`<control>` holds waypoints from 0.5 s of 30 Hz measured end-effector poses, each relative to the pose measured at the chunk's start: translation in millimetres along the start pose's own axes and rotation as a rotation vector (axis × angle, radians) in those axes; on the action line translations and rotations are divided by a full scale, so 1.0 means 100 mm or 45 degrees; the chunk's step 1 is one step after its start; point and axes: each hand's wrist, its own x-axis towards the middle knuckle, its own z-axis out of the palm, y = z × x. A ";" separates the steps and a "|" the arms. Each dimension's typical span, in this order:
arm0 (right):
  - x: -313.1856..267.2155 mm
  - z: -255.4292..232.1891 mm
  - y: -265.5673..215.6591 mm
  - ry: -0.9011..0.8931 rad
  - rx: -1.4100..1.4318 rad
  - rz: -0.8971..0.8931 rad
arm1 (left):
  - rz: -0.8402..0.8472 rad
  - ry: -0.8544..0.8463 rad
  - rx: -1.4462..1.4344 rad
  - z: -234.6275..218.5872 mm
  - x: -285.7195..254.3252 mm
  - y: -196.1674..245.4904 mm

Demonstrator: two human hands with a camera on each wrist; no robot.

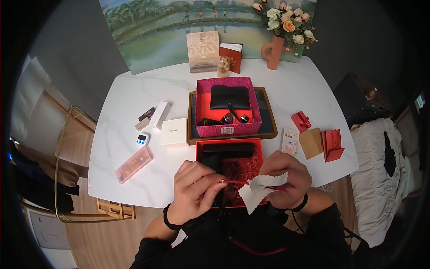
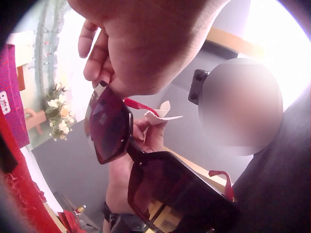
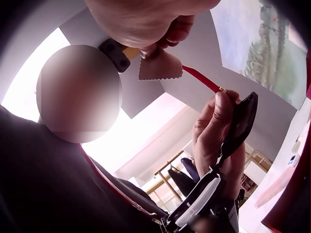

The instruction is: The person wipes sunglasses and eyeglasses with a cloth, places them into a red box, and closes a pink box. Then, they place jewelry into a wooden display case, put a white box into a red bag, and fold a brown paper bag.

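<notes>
My left hand point(image 1: 195, 193) pinches a pair of dark-lensed sunglasses point(image 2: 111, 127) where one red temple point(image 1: 234, 182) joins the frame. In the left wrist view both tinted lenses hang below that hand. My right hand point(image 1: 290, 181) holds a white, zigzag-edged cleaning cloth point(image 1: 254, 193) wrapped about the same temple, and part of the temple is hidden under the cloth. The other red temple point(image 2: 222, 180) points towards the body. Beneath the hands stands an open red box point(image 1: 260, 154) with red shredded paper and a black case point(image 1: 228, 149) inside.
Behind is a patterned pink box point(image 1: 226, 131) with a black pouch point(image 1: 229, 97), on a wooden tray point(image 1: 268, 107). On the left lie a white box point(image 1: 174, 133), a timer point(image 1: 142, 140) and a pink case point(image 1: 134, 165). Red packets point(image 1: 332, 145) and a brown envelope point(image 1: 311, 142) lie right.
</notes>
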 end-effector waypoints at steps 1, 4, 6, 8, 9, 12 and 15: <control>0.01 0.00 -0.01 0.000 0.000 0.000 | 0.000 0.000 0.000 0.00 0.00 0.00; 0.02 -0.01 -0.04 -0.017 0.028 0.022 | -0.007 0.000 -0.007 0.00 -0.01 0.00; 0.00 -0.02 -0.02 -0.029 0.000 0.004 | -0.007 0.004 -0.011 0.00 -0.01 -0.01; 0.01 -0.02 -0.02 -0.030 0.011 -0.009 | -0.006 0.003 -0.009 0.00 -0.01 -0.02; 0.01 -0.02 -0.02 -0.031 0.022 -0.022 | -0.004 0.004 -0.006 0.00 -0.01 -0.02; -0.01 -0.02 0.00 -0.001 0.045 -0.011 | -0.010 0.011 -0.008 0.00 -0.01 -0.01; 0.03 -0.01 0.03 0.002 0.068 -0.029 | -0.010 0.014 0.006 0.00 -0.01 -0.01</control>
